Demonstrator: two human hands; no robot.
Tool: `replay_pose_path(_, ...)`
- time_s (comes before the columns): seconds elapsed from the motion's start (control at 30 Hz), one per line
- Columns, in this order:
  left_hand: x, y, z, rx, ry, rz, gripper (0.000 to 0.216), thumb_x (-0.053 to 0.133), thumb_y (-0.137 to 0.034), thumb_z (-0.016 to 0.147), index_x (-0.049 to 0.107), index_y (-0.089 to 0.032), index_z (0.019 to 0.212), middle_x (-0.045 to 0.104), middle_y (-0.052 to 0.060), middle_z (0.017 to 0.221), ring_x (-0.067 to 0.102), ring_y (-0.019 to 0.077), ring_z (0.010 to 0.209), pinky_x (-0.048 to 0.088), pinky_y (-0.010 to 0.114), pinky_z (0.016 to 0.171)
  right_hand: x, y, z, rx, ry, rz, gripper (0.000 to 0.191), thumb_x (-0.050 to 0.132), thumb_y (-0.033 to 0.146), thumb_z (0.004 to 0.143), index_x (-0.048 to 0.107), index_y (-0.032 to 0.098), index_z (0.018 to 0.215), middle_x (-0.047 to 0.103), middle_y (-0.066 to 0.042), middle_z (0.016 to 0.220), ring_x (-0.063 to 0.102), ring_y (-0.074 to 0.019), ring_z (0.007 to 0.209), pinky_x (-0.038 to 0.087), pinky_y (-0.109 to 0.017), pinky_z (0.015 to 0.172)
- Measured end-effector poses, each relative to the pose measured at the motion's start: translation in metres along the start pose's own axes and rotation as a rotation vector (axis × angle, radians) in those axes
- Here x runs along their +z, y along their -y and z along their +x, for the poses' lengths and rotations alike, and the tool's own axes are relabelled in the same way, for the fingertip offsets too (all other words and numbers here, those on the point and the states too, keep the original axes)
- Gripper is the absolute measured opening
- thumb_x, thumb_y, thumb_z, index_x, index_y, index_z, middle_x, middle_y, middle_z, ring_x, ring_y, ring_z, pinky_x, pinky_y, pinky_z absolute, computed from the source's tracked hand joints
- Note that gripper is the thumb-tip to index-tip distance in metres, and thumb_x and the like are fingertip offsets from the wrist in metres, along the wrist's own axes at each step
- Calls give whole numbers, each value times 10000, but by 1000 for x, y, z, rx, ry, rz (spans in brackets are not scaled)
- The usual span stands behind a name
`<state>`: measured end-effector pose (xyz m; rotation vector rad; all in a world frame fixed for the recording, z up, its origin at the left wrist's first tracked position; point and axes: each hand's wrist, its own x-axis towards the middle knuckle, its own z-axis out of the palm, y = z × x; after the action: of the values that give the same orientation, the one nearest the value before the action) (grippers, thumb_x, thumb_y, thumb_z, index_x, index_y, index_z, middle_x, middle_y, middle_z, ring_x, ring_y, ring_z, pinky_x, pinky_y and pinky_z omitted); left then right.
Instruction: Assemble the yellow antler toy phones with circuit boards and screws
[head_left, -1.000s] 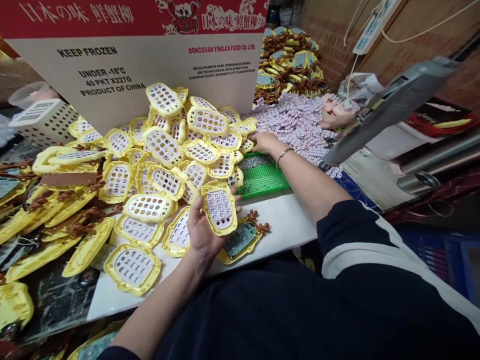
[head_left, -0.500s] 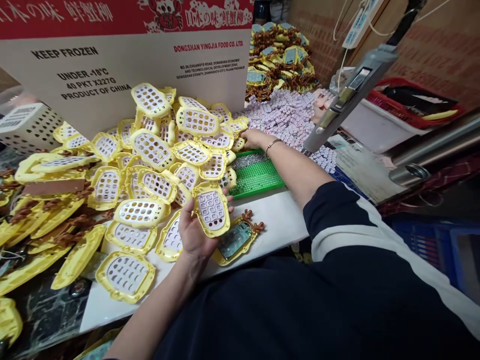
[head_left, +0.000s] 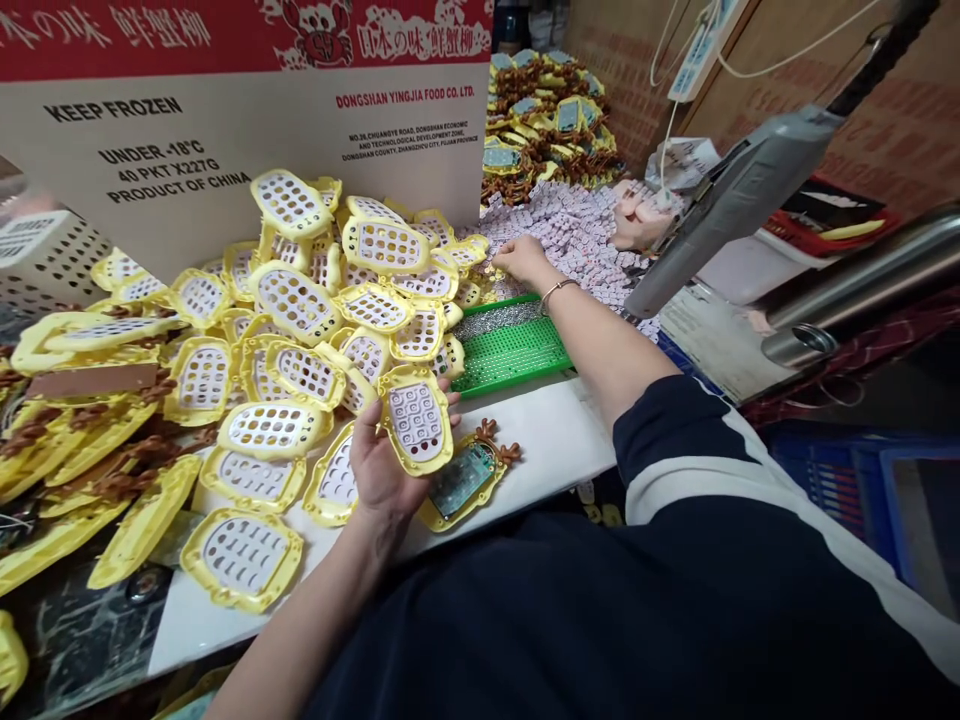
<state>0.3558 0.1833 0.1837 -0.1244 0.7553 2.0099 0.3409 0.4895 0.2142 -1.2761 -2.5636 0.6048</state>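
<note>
Clasped in the left hand (head_left: pixel 386 475), above the near part of the worktop: a yellow shell (head_left: pixel 424 464), thumb over one edge and fingers behind, with a white button pad (head_left: pixel 414 412) inside. At full stretch, a right hand (head_left: pixel 529 260) with fingertips drawn together, low beside small golden bits (head_left: pixel 501 286), just past the far edge of a green tray (head_left: pixel 514 365); cannot tell whether gripping any. In the tray's far part, tiny silvery bits (head_left: pixel 499 317). Near the held shell, on a white sheet (head_left: pixel 559 432), a second shell (head_left: pixel 476 503) with a circuit board (head_left: pixel 463 483) and brown antlers (head_left: pixel 510 453). Heaped in front of a printed carton (head_left: pixel 300 130), many more shells (head_left: pixel 386 245) with holed white faces. Beyond the right hand, loose white pieces (head_left: pixel 570 225); farther right, a slanted grey power tool (head_left: pixel 739 205).
</note>
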Motion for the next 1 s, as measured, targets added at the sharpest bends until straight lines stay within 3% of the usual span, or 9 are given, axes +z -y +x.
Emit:
replay_pose_path(0.17,4,-2,-2,11,-42,-5,566,347,-409,895,558,-89,1310,716,196,1056,708,278,925,595,366,726,-19,9,-39,-22,-14,219,227,524,180,861,645,72,1021,614,-40,778,498,-79,579,423,-209,552)
replay_pose_path(0.33,9,-4,-4,41,-72,-6,558,310,-431,900,593,-105,1255,729,172,982,717,273,871,598,338,644,-26,-6,-126,-187,127,500,53,605,143,790,648,113,798,511,40,587,402,-56,494,358,-214,509)
replay_pose_path(0.5,14,-4,-10,57,-106,5,580,312,-470,909,552,-124,1308,710,178,1075,681,302,1019,594,323,622,-5,-52,-192,-296,189,274,58,638,138,764,690,120,746,650,-6,689,537,-88,607,415,-228,612)
replay_pose_path(0.67,14,-4,-26,125,-62,34,590,254,-475,939,550,-120,1306,712,173,1066,702,274,958,604,324,653,6,-91,-207,-491,-43,-52,256,620,261,865,704,109,1054,710,-124,1046,664,-205,923,490,-303,781)
replay_pose_path(0.83,1,-1,-40,160,-100,71,556,287,-501,932,607,-150,1222,726,155,1028,726,252,854,611,330,653,1,-115,-220,-689,-227,-75,265,478,248,952,720,144,980,730,-86,950,685,-181,863,515,-278,739)
replay_pose_path(1.0,-5,4,-47,174,-196,81,577,253,-511,941,633,-141,1166,733,158,998,730,248,823,610,324,621,2,-127,-229,-767,-174,-119,257,473,188,941,728,159,957,711,-74,909,666,-171,827,522,-278,729)
